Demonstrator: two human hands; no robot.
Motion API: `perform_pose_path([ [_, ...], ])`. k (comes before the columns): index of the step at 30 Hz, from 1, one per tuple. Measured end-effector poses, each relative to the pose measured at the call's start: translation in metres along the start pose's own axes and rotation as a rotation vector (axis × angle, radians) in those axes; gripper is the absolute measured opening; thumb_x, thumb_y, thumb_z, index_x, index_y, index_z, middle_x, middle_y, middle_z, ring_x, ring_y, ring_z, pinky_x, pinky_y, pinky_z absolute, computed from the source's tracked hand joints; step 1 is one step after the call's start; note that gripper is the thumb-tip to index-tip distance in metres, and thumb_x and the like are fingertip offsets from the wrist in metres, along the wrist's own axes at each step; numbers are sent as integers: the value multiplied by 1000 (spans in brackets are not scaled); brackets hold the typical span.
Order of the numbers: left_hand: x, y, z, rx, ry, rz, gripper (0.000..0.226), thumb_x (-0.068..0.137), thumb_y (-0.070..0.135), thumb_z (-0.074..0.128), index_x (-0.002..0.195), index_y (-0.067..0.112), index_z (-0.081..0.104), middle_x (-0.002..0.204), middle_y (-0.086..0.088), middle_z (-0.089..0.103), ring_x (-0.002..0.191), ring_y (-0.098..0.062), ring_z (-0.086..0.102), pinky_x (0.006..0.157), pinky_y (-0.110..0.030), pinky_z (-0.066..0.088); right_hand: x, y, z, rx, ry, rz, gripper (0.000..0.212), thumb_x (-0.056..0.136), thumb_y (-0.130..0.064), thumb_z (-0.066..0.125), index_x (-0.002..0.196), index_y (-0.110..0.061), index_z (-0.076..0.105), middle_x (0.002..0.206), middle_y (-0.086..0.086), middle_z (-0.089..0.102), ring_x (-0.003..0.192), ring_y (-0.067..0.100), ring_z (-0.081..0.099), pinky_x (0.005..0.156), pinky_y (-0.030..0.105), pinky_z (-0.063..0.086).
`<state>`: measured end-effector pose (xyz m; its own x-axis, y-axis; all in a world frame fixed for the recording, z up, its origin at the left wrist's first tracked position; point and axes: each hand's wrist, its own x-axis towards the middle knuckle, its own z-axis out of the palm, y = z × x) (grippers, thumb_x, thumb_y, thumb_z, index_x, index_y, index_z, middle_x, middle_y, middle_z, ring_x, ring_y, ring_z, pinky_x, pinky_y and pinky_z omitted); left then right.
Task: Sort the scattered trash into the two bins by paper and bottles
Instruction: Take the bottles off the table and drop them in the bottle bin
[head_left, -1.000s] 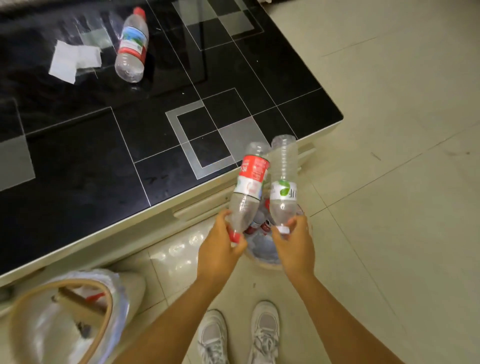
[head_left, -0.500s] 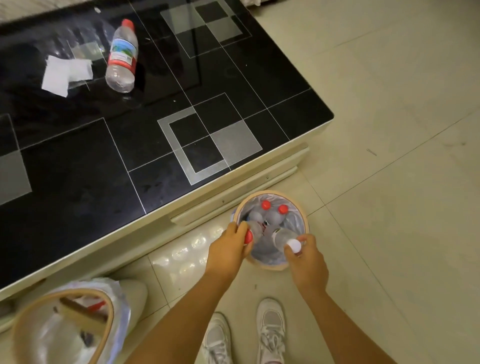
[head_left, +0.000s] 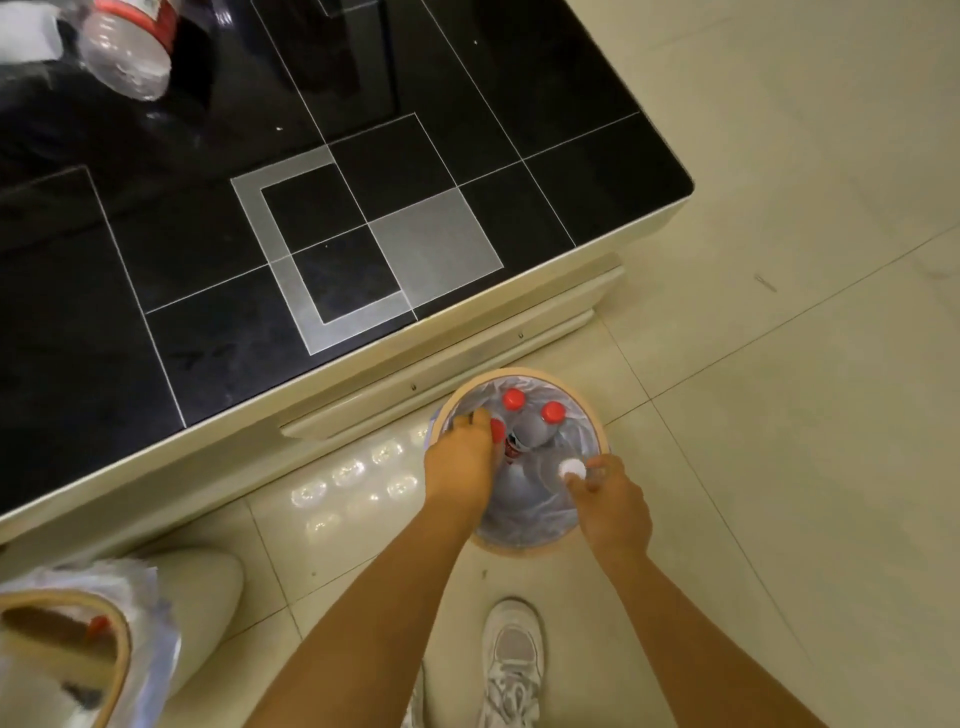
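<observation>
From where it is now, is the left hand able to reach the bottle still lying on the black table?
Probably yes, once freed. The left hand is down in the bottle bin, apparently still on a red-capped bottle. The bottle on the table lies far off to the upper left, with only bare tabletop between.

Glossy black table top (head_left: 218, 291) with grey square inlays, cream-edged; pale beige tiled floor (head_left: 779, 415); white lace-up trainer (head_left: 511, 660) on tiles.

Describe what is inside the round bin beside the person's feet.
The bin, lined with a plastic bag, holds upright bottles: two red caps stand free, the left hand grips a third, and the right hand pinches a white-capped bottle. Hands and bottles cover the bottom.
</observation>
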<state>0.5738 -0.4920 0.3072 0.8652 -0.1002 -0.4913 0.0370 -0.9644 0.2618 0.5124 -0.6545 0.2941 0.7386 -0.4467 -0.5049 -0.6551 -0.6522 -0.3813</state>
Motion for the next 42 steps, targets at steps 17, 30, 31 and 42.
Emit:
perform_pose_path([
  [17,-38,26,-82,-277,134,45,21,91,33,53,111,27,57,107,5,62,99,-19,59,75,-32,49,-28,-80,-72,-16,-27,-416,22,87,-30,61,108,-24,64,110,-3,66,101,20,61,73,28,45],
  [30,-22,-59,-241,-388,440,-100,19,91,33,57,110,32,57,107,13,63,97,-11,59,73,-27,43,-39,-269,-100,26,-59,-708,29,92,-32,57,120,-28,57,119,-11,60,107,9,55,81,23,45],
  [31,-14,-72,-252,-403,459,-109,20,91,33,57,111,32,57,107,13,63,98,-11,59,73,-27,42,-37,-287,-93,27,-61,-716,29,92,-33,57,120,-28,57,119,-12,60,108,9,55,82,24,45],
  [42,115,-223,-349,-501,613,-270,50,85,32,68,129,19,46,124,-2,54,114,-19,49,82,-32,44,-2,-466,-13,75,-107,-626,30,91,-33,58,121,-31,53,108,-15,56,97,6,55,78,31,50],
])
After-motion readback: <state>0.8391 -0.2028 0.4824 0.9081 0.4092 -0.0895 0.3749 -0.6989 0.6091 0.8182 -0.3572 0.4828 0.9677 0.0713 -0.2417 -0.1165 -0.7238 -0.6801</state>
